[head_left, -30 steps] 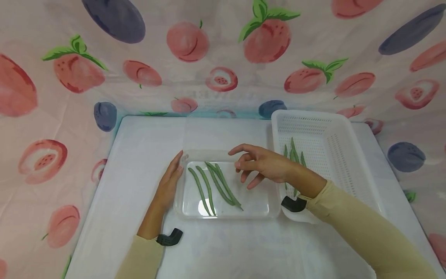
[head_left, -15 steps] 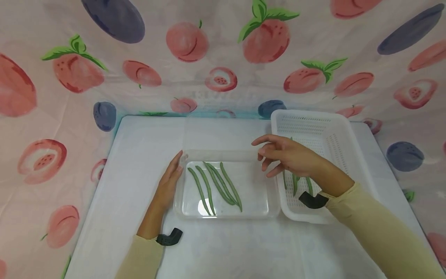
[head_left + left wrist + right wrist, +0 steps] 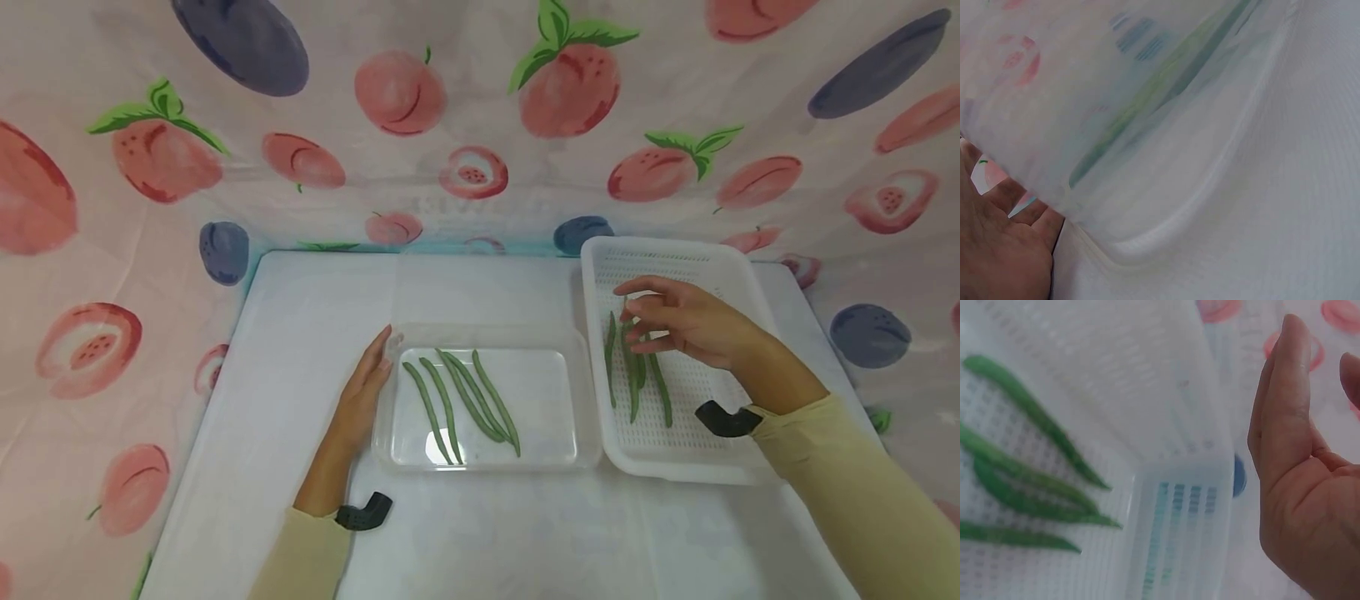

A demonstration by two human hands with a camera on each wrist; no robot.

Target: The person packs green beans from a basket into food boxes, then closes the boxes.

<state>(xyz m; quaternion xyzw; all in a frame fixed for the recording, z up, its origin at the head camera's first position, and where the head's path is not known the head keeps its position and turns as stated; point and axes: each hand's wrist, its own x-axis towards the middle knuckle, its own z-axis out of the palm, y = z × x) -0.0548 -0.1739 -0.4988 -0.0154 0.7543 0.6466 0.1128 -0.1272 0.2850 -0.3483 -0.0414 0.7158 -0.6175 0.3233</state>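
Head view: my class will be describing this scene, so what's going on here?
A person's left grip rests against the left end of a clear rectangular plastic box holding five slender green beans. The right grip, with nothing visible in it, hovers over a white perforated plastic basket beside it, where four more beans show.

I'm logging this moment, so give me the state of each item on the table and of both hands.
Clear rectangular plastic container: upright, uncovered.
Five long green beans: lying slantwise inside the container.
White perforated plastic basket: upright, open-topped.
Four visible long green beans: lying inside the basket.
Left hand: against the container's left side.
Right hand: above the basket, visibly holding nothing.
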